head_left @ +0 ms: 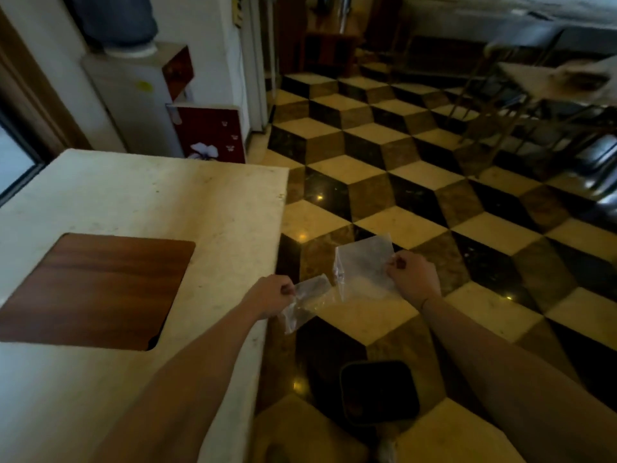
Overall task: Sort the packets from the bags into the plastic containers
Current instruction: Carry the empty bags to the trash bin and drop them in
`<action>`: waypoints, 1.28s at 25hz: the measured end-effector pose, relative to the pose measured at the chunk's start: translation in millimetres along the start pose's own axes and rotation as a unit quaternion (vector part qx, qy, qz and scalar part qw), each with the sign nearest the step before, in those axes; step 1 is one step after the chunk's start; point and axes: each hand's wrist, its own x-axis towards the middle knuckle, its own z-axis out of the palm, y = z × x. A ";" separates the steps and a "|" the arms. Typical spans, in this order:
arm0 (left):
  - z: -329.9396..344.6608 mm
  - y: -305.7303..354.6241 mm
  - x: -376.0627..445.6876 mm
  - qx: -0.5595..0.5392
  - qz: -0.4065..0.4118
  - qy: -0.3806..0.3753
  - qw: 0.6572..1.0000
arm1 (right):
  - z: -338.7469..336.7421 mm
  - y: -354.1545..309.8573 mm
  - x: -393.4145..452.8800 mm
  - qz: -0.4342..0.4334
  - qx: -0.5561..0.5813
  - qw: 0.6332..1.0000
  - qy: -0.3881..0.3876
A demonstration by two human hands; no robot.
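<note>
Two clear plastic bags hang in the air over the floor, just past the counter's right edge. My left hand pinches the smaller crumpled clear bag at its top. My right hand pinches the right edge of the larger clear bag, which stands flat and upright. Both bags look empty; no packets or plastic containers are in view.
A pale stone counter fills the left, with a brown wooden board lying on it. A dark bin stands on the checkered floor below my hands. A water dispenser is at the back left, tables and chairs at the far right.
</note>
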 end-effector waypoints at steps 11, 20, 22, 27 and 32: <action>87.1 154.1 57.2 -0.003 -0.022 -0.046 0.999 | -110.2 136.4 28.9 0.013 -0.003 1.000 -0.008; 165.8 209.2 74.8 0.041 -0.051 -0.067 0.996 | -138.6 230.9 44.7 0.027 -0.016 0.997 -0.073; 182.2 207.8 74.6 0.041 -0.066 -0.078 0.994 | -130.3 248.4 46.1 0.032 -0.027 0.995 -0.094; 214.0 188.3 76.7 0.012 -0.129 -0.095 0.987 | -93.5 285.4 52.3 0.064 -0.024 0.986 -0.152; 260.7 158.8 80.9 -0.002 -0.175 -0.104 0.979 | -36.2 319.5 50.1 0.103 -0.047 0.970 -0.213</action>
